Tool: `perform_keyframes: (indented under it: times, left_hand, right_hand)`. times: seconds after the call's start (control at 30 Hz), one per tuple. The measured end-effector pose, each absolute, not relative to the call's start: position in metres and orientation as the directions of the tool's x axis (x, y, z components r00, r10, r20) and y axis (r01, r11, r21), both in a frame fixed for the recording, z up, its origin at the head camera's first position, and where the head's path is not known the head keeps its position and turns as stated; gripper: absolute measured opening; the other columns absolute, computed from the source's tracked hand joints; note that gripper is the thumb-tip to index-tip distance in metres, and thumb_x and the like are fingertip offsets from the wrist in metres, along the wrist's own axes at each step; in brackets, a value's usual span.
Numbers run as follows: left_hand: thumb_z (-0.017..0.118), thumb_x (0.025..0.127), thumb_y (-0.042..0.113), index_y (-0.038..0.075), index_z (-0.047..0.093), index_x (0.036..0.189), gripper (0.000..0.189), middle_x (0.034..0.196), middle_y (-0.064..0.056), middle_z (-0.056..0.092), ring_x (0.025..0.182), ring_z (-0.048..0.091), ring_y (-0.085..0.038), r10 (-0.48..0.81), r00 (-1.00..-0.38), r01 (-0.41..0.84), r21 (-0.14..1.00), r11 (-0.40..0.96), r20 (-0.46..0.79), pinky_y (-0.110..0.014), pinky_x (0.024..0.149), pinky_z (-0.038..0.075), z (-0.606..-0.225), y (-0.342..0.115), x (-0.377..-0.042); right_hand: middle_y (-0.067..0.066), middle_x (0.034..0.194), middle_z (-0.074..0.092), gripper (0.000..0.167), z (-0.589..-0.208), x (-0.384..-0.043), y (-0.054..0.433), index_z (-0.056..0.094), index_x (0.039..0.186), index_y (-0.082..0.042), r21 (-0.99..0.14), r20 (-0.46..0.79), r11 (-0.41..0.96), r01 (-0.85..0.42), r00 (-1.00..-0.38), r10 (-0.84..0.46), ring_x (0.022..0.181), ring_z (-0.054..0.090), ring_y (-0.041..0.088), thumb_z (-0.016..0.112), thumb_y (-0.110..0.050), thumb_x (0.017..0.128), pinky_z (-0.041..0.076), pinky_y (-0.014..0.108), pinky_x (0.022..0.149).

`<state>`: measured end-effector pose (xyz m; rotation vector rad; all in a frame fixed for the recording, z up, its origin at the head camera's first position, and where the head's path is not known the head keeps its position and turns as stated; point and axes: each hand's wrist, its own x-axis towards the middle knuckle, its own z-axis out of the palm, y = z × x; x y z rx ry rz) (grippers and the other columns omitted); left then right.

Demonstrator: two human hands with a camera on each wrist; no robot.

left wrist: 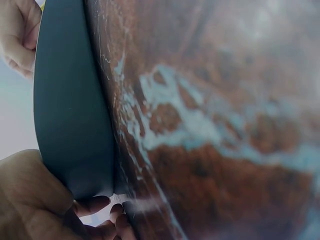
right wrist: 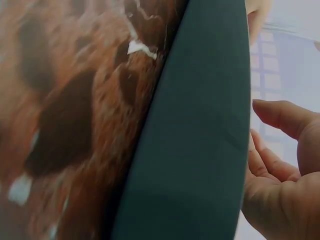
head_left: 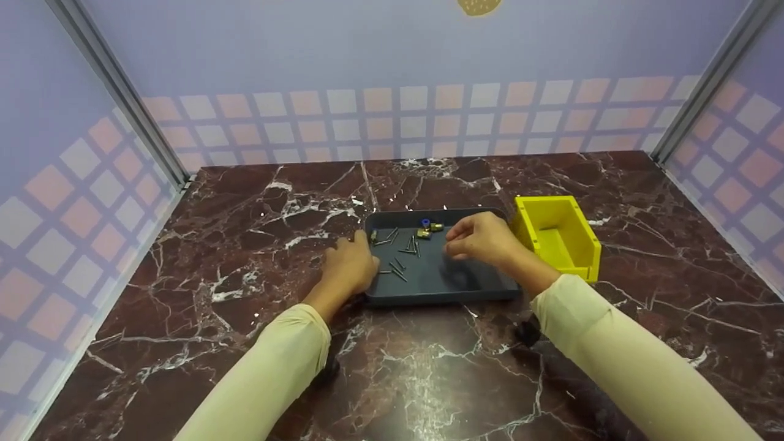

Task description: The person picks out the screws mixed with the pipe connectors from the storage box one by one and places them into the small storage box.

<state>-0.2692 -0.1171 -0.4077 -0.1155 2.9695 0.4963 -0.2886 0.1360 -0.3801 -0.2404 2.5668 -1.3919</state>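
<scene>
On the marbled counter (head_left: 422,367), gripped the gray tray (head_left: 432,269) by its left edge with the left hand (head_left: 349,263); hung the right hand (head_left: 484,239) over it, fingers loosely bent, nothing visibly held. Judged the tray light, stiff, best taken by opposite rims; the screws (head_left: 399,275) and brass fittings (head_left: 424,234) inside, hard, slippery, best pinched mid-body. Saw a yellow bin (head_left: 588,229) alongside, check-patterned walls (head_left: 367,49) beyond.

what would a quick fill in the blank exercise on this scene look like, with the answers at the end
1. The open bin to the right of the tray is coloured ____.
2. The hand gripping the tray's left rim is the person's ____ hand.
3. The thin metal pieces lie inside the ____, not the bin.

Missing words: yellow; left; tray
</scene>
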Motion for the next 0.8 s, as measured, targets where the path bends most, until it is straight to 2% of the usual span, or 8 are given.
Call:
perform_keyframes:
  times: [0.1,0.27,0.47,0.8]
  left_hand:
    - [0.055,0.099,0.03,0.009,0.039,0.146,0.054,0.141,-0.03,0.049,0.125,0.051,-0.053,-0.048,-0.99,-0.087,0.312,0.946,-0.132,-0.061,0.102,0.046,-0.407,-0.118,-0.269]
    - [0.054,0.098,0.029,0.007,0.04,0.145,0.053,0.137,-0.031,0.051,0.121,0.053,-0.053,-0.048,-0.992,-0.08,0.296,0.952,-0.114,-0.06,0.099,0.048,-0.408,-0.12,-0.269]
    - [0.053,0.097,0.027,0.005,0.042,0.142,0.051,0.134,-0.032,0.052,0.118,0.055,-0.053,-0.037,-0.996,-0.061,0.296,0.953,-0.085,-0.06,0.098,0.048,-0.409,-0.12,-0.268]
    - [0.054,0.097,0.028,0.006,0.042,0.141,0.05,0.136,-0.032,0.052,0.119,0.053,-0.053,-0.038,-0.994,-0.068,0.312,0.948,-0.101,-0.059,0.101,0.046,-0.41,-0.118,-0.269]
  right_hand:
    - [0.012,0.097,0.078,0.026,-0.379,-0.293,0.126,0.076,0.103,0.0,-0.826,-0.084,0.562,-0.048,-0.975,-0.207,0.069,0.073,0.009,0.081,-0.011,0.081,0.06,0.026,0.068]
    - [0.011,0.098,0.079,0.022,-0.38,-0.301,0.111,0.077,0.099,-0.004,-0.803,-0.052,0.593,-0.063,-0.983,-0.174,0.071,0.074,0.011,0.082,-0.016,0.081,0.06,0.025,0.067]
    - [0.008,0.089,0.08,0.019,-0.385,-0.309,0.103,0.08,0.094,-0.008,-0.763,-0.005,0.642,-0.08,-0.992,-0.129,0.064,0.072,0.007,0.084,-0.018,0.079,0.056,0.021,0.061]
    - [0.01,0.091,0.079,0.023,-0.396,-0.319,0.106,0.079,0.094,-0.006,-0.768,-0.036,0.64,-0.004,-0.998,-0.05,0.06,0.069,0.005,0.087,-0.019,0.078,0.054,0.018,0.056]
